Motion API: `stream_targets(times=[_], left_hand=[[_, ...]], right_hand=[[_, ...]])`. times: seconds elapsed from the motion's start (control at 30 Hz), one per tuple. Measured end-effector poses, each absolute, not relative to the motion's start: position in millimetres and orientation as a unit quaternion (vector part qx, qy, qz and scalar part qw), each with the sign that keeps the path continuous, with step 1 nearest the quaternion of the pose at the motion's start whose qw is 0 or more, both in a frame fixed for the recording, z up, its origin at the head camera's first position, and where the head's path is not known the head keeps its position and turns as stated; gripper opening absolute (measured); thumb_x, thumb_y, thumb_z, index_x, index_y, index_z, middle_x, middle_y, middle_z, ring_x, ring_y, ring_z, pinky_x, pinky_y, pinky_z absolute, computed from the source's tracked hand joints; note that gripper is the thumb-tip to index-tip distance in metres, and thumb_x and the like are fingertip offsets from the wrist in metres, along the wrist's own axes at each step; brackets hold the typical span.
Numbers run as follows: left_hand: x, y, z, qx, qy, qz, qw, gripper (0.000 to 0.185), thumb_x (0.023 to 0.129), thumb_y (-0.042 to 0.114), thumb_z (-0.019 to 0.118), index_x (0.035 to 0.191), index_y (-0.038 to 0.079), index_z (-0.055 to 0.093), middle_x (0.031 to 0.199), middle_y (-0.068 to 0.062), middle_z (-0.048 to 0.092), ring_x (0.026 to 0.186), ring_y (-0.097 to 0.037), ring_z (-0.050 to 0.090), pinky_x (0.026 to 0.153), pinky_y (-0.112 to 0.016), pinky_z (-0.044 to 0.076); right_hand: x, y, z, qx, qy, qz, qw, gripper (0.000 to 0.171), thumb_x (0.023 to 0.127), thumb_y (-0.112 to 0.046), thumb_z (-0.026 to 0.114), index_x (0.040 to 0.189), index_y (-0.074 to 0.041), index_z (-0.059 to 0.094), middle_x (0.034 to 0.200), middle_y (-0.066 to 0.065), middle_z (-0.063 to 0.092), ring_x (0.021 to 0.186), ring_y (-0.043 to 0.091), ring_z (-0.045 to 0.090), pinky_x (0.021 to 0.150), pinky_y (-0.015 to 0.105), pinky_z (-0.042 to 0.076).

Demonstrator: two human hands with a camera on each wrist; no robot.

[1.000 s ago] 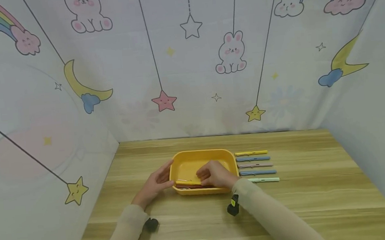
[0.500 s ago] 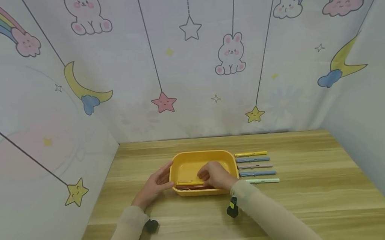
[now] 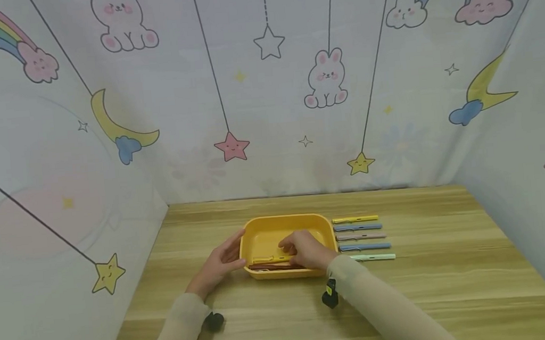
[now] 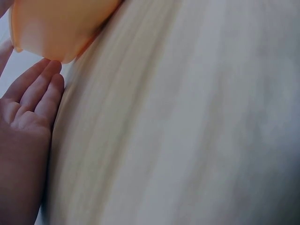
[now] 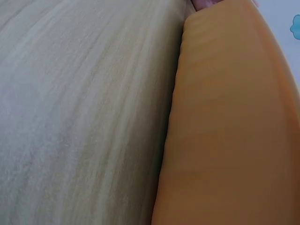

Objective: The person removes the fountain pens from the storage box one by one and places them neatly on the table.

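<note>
So our left hand (image 3: 219, 262) lies flat against the tray (image 3: 283, 223) to steady it while our right hand (image 3: 305, 249) pinches a yellow pen (image 3: 266, 259) inside.

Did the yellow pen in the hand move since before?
Yes. The yellow pen in the right hand sits lower in the yellow tray, closer to the red pen on its floor.

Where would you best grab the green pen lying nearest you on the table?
Probably by the middle of the green pen, pinching from above. It lies flat, left to right, nearest of the row, so its near side is free; the blue pen lies close behind it.
</note>
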State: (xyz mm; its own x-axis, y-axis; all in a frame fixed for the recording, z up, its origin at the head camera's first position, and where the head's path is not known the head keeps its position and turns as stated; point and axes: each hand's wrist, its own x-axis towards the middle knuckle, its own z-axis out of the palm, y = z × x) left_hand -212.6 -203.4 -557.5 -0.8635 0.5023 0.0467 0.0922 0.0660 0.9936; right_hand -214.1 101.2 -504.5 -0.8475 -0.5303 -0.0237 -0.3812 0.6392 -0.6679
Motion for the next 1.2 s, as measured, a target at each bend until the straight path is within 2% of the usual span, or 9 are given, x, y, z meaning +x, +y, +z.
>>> stream_targets(times=[0.33,0.6,0.9,1.07,1.2], left_hand=[[-211,-203,-557,0.205,0.717,0.648,0.156,0.079,0.101,0.006,0.07,0.168,0.023,0.03,0.172,-0.012,0.029,0.156,-0.037,0.031,0.115,-0.018,0.038],[-212,-204,-559,0.217,0.716,0.647,0.149,0.08,0.101,0.007,0.071,0.168,0.021,0.03,0.171,-0.016,0.03,0.155,-0.04,0.031,0.115,-0.018,0.039],[-214,-205,-562,0.211,0.717,0.647,0.151,0.079,0.101,0.005,0.07,0.167,0.02,0.03,0.172,-0.014,0.028,0.156,-0.038,0.029,0.116,-0.019,0.037],[-214,-205,-563,0.213,0.719,0.645,0.148,0.078,0.101,0.006,0.069,0.168,0.02,0.029,0.171,-0.016,0.028,0.156,-0.039,0.029,0.117,-0.02,0.037],[-212,-204,-560,0.21,0.719,0.646,0.148,0.078,0.101,0.007,0.07,0.168,0.021,0.03,0.171,-0.015,0.028,0.156,-0.038,0.03,0.121,-0.029,0.035]], right_hand=[[-215,107,-508,-0.252,0.895,-0.347,0.126,0.04,0.088,0.003,0.081,0.127,0.0,0.075,0.117,0.01,0.078,0.101,0.021,0.073,0.09,0.04,0.063],[-214,109,-507,-0.248,0.884,-0.373,0.136,0.038,0.09,0.001,0.08,0.128,0.001,0.074,0.118,0.012,0.078,0.106,0.026,0.074,0.092,0.043,0.063],[-211,111,-504,-0.257,0.885,-0.374,0.105,0.034,0.089,0.006,0.077,0.123,-0.001,0.077,0.107,0.006,0.079,0.099,0.023,0.073,0.089,0.043,0.063],[-211,113,-504,-0.258,0.887,-0.375,0.082,0.033,0.092,0.004,0.075,0.124,-0.002,0.076,0.108,0.007,0.078,0.1,0.023,0.072,0.089,0.044,0.062],[-212,114,-504,-0.252,0.887,-0.379,0.072,0.029,0.093,0.001,0.075,0.122,-0.002,0.077,0.112,0.01,0.078,0.102,0.025,0.072,0.09,0.045,0.061]])
